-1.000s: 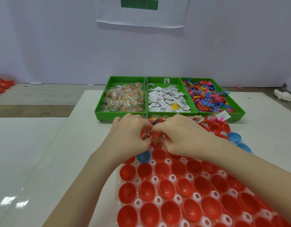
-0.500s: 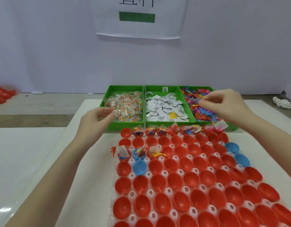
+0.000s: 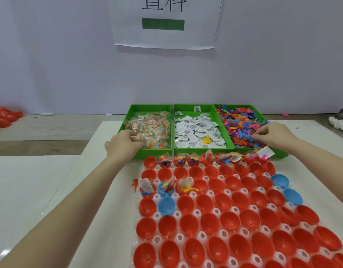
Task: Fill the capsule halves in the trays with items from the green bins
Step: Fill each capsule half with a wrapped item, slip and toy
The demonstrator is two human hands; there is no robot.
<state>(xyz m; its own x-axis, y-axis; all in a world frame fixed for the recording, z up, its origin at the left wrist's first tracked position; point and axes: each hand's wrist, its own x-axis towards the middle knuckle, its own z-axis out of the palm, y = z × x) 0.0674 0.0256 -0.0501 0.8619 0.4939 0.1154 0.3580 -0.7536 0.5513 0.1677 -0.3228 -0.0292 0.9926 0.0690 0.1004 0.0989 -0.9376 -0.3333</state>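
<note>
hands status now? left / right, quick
Left hand: in the left bin, fingers curled into the clear packets; grip cannot be told.
Right hand: over the right bin, pinching at the coloured toys; grip cannot be told.

Far side: we see a plain pale wall (image 3: 70,60) with a bluish cast, evenly lit. A white paper sign (image 3: 165,22) hangs on it at centre, bearing large dark characters cut off at the top and a green bar below them; its lower edge curls slightly off the wall. Below the wall we note a strip of wood-grain floor (image 3: 56,128). Nearer, a white tabletop (image 3: 101,171) runs toward us, with a second white surface (image 3: 22,182) just left of it catching small bright glints of light.
</note>
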